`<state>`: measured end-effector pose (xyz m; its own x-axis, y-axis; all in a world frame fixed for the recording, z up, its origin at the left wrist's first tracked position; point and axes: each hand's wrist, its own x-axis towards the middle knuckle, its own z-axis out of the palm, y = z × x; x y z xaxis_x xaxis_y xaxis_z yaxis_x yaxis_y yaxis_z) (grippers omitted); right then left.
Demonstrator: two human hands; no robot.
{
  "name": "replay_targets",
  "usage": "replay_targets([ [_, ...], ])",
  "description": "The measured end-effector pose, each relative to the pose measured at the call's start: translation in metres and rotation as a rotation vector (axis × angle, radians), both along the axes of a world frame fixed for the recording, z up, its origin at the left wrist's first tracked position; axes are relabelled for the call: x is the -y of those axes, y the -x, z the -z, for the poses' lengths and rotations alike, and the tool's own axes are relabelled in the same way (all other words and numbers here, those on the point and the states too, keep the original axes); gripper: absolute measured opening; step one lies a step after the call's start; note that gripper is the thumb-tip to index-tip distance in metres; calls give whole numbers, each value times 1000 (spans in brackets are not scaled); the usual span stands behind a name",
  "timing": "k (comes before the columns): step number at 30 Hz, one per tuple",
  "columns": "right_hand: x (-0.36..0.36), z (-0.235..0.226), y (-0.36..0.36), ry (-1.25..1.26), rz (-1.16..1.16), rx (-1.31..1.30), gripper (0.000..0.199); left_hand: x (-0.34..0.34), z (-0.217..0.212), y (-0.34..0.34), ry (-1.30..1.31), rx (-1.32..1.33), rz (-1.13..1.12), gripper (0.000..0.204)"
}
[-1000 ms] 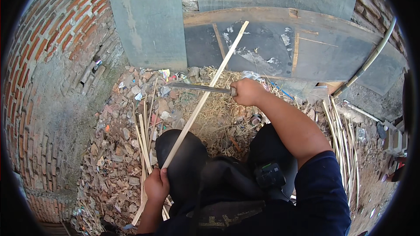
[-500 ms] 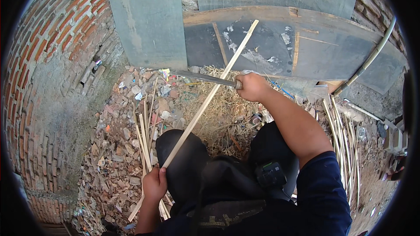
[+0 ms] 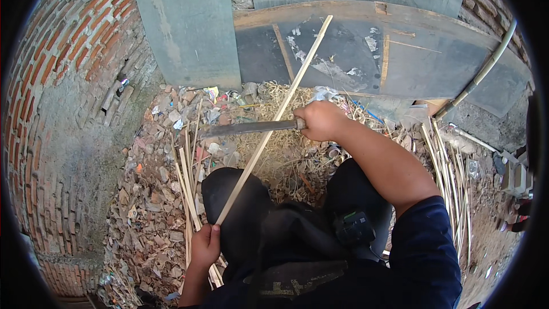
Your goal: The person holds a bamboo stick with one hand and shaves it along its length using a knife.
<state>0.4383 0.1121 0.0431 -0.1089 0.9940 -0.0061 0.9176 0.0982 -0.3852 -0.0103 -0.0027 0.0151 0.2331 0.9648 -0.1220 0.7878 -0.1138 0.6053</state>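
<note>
My left hand [image 3: 205, 246] is closed round the lower end of a long pale wooden strip [image 3: 247, 173], probably bamboo. The strip slants up and away to the right, passing over my left knee. In my right hand [image 3: 321, 121] is the handle of a machete [image 3: 246, 128]. Its long dark blade points left and crosses the strip around the middle, at or against its surface. Curly shavings [image 3: 278, 92] lie on the ground beneath and beyond the blade. More pale strips [image 3: 187, 186] lie by my left hand, partly hidden under it.
A bundle of long strips [image 3: 449, 180] lies on the right. Grey boards [image 3: 189, 28] lean along the far side, with a pole [image 3: 480, 77] against them. A brick wall [image 3: 51, 137] closes the left. Rubble [image 3: 137, 217] covers the ground. A black device [image 3: 353, 229] rests near my right thigh.
My right hand has drawn the machete nearer to me and slightly left along the strip. The blade now lies more level. The strip's far end has shifted slightly up and left.
</note>
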Motion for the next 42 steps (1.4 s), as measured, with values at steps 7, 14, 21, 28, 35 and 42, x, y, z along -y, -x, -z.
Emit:
replay_targets([
  [7, -12, 19, -36, -1, 165, -48, 28, -2, 9, -8, -86, 9, 12, 39],
  [14, 3, -9, 9, 9, -176, 165, 26, 2, 7, -4, -71, 15, 10, 41],
  [21, -17, 26, -43, -93, 197, -82, 26, 0, 3, -10, -96, -9, 9, 40],
  [28, 3, -12, 7, -20, -192, 161, 23, 4, -6, -1, -51, -31, 46, 40],
  [35, -9, 18, -42, -10, 145, 20, 31, 10, -6, -3, 10, -30, 29, 38],
  [42, 4, -4, -11, -21, -117, 205, 24, 12, 3, 6, 11, 0, 46, 37],
])
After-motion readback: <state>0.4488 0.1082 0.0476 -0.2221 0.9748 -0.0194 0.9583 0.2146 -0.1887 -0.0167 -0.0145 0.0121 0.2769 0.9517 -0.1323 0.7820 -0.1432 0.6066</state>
